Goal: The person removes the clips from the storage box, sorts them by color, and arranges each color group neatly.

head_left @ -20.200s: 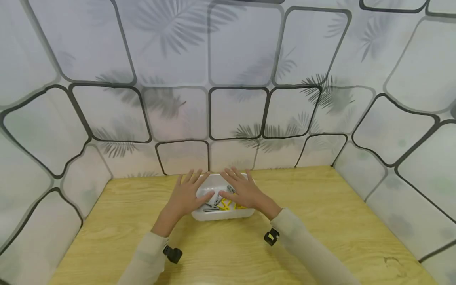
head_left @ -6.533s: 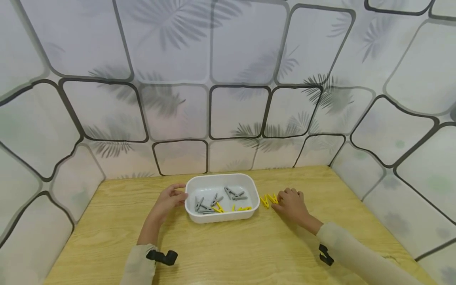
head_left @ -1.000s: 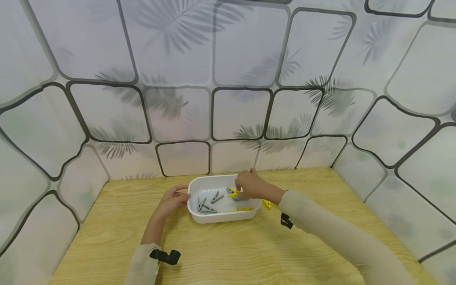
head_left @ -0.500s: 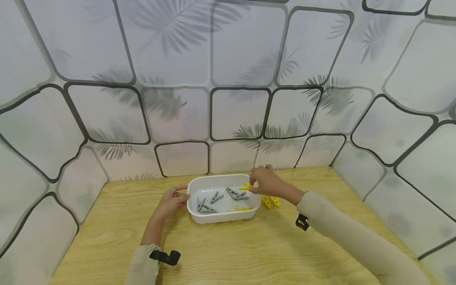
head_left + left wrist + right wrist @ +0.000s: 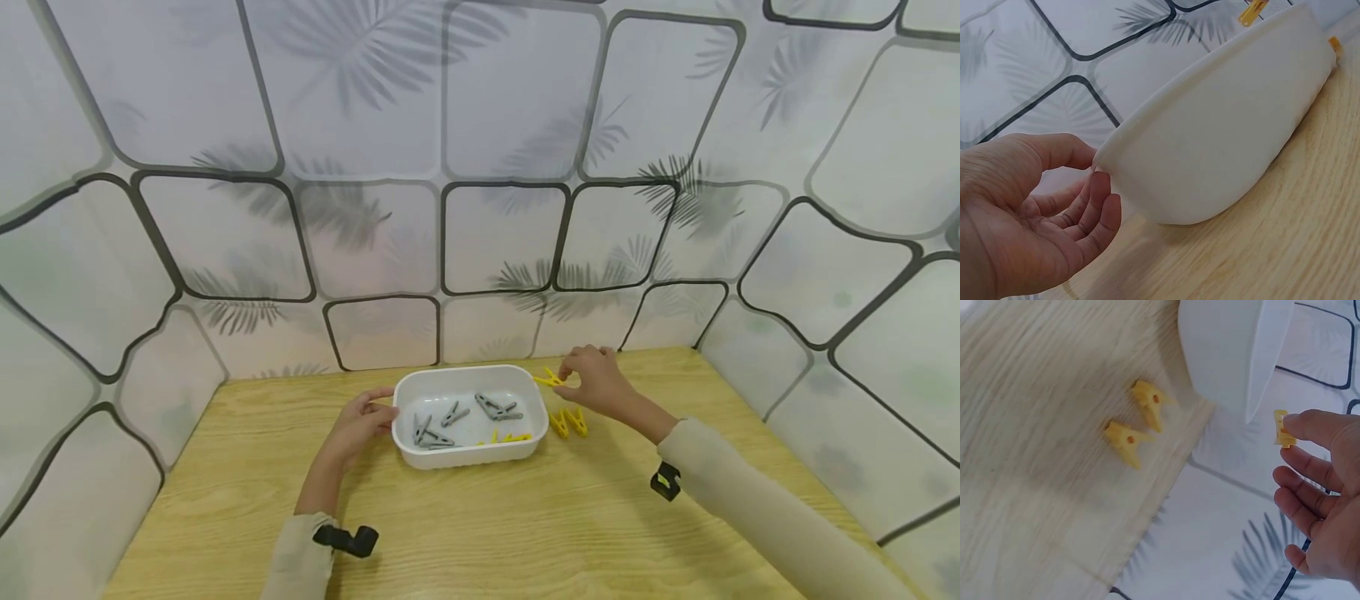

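A light wood-grain counter (image 5: 480, 525) fills the lower view, walled on three sides by pale panels printed with dark rounded outlines and fern shadows (image 5: 495, 125). Near its back edge sits a white oval plastic tub (image 5: 420, 450).

The left hand (image 5: 358, 421) rests against the tub's left end, thumb over the rim and fingers loosely curled under the wall, as the left wrist view (image 5: 1041, 206) shows; it steadies the tub and grips nothing else. The right hand (image 5: 592, 385) is raised just to the right of the tub, pinching one yellow plastic clothes peg (image 5: 547, 380) between thumb and forefinger, with the other fingers relaxed (image 5: 1316, 506).

Inside the tub lie several grey plastic clothes pegs (image 5: 450, 421) spread over the floor, and a few more yellow pegs (image 5: 510, 437) against the near wall. Two yellow pegs (image 5: 568, 422) lie side by side on the counter just right of the tub, plain in the right wrist view (image 5: 1138, 419).

Judged from this, the yellow pegs are being taken out of the tub and laid to its right: two are out, a third is in the fingers over the counter, and a few yellow ones are left among the grey.
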Tool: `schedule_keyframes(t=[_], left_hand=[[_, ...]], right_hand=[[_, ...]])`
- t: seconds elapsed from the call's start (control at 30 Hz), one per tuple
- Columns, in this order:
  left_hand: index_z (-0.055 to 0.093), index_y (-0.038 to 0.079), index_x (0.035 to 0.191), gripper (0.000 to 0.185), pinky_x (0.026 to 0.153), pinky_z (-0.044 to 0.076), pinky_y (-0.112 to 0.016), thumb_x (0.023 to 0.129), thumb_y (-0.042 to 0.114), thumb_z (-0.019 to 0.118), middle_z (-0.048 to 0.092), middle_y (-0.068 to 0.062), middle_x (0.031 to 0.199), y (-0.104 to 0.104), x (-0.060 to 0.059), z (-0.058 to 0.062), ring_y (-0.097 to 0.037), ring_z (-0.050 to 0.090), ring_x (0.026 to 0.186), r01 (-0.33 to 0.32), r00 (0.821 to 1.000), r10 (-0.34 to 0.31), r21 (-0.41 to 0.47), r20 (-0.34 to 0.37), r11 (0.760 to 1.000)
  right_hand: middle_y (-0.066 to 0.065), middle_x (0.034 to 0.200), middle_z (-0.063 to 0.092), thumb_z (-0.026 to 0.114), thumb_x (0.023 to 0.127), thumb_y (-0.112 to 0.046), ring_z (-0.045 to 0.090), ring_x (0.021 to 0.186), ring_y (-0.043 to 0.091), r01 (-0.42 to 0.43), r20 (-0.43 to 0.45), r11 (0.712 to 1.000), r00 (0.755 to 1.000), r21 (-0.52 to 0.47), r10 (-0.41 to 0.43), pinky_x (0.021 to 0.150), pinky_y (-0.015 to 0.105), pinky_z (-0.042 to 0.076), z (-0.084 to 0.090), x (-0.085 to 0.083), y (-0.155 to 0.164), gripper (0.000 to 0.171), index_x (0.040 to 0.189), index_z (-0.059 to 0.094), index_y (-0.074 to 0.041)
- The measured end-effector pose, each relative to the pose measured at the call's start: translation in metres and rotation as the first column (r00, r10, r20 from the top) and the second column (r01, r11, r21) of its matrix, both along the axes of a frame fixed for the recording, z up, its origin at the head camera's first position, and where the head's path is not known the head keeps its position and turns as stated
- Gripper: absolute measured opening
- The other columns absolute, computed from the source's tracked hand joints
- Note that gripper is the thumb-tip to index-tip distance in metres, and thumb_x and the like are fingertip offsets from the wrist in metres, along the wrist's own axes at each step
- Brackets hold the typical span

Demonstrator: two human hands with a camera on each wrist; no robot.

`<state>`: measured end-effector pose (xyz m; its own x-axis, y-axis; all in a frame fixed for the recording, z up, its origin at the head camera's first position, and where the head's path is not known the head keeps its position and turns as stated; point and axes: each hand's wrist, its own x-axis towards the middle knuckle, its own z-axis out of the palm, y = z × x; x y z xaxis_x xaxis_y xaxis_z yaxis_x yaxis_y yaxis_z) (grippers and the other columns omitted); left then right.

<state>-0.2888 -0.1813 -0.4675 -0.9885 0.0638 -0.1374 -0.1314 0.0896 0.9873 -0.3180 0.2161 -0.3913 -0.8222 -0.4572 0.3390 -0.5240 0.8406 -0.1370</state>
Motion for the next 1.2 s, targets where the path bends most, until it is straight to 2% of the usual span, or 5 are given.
schedule_keyframes(t=[0.3,0.47,0.67,0.87,1.2], left_hand=[[0.047,-0.004,0.146,0.050,0.080,0.057,-0.025,0.099,0.008,0.063,0.067,-0.018,0.115,0.001,0.002,0.002,-0.015,0.067,0.090,0.004,1.000,-0.004,-0.003,0.000,1.000],[0.047,-0.004,0.145,0.050,0.080,0.057,-0.026,0.099,0.008,0.063,0.066,-0.020,0.117,0.000,0.001,0.001,-0.014,0.067,0.089,0.005,1.000,-0.005,-0.011,0.001,1.000],[0.047,-0.005,0.145,0.050,0.079,0.057,-0.024,0.099,0.007,0.062,0.068,-0.012,0.108,0.000,-0.001,0.000,-0.011,0.066,0.085,0.008,1.000,-0.008,0.000,-0.005,1.000],[0.047,-0.005,0.145,0.050,0.079,0.057,-0.024,0.099,0.007,0.063,0.068,-0.007,0.103,-0.001,-0.002,-0.001,-0.010,0.066,0.083,0.014,1.000,-0.014,0.005,-0.005,1.000],[0.047,-0.005,0.145,0.050,0.081,0.058,-0.027,0.099,0.008,0.062,0.068,-0.018,0.114,-0.001,-0.001,0.000,-0.010,0.066,0.084,0.013,1.000,-0.013,-0.012,-0.015,1.000]], right_hand=[[0.009,0.091,0.069,0.085,0.083,-0.019,0.060,0.096,0.036,0.106,0.000,0.992,0.994,-0.075,-0.106,0.094,0.072,0.035,-0.013,0.010,0.032,0.017,0.082,0.070,-0.010],[0.011,0.089,0.069,0.083,0.084,-0.018,0.059,0.093,0.037,0.146,0.013,0.985,0.989,-0.087,-0.146,0.092,0.072,0.034,-0.022,0.016,0.046,0.016,0.081,0.070,-0.010],[0.014,0.092,0.067,0.082,0.086,-0.020,0.057,0.091,0.036,0.197,0.025,0.975,0.980,-0.104,-0.195,0.089,0.068,0.035,-0.035,0.019,0.059,0.017,0.081,0.070,-0.009],[0.013,0.093,0.065,0.083,0.086,-0.019,0.055,0.090,0.036,0.222,0.040,0.969,0.975,-0.108,-0.219,0.087,0.066,0.034,-0.050,0.019,0.068,0.017,0.081,0.069,-0.010],[0.012,0.094,0.061,0.085,0.083,-0.018,0.051,0.093,0.036,0.211,-0.018,0.973,0.977,-0.094,-0.213,0.091,0.066,0.034,-0.072,0.023,0.078,0.019,0.081,0.067,-0.010]])
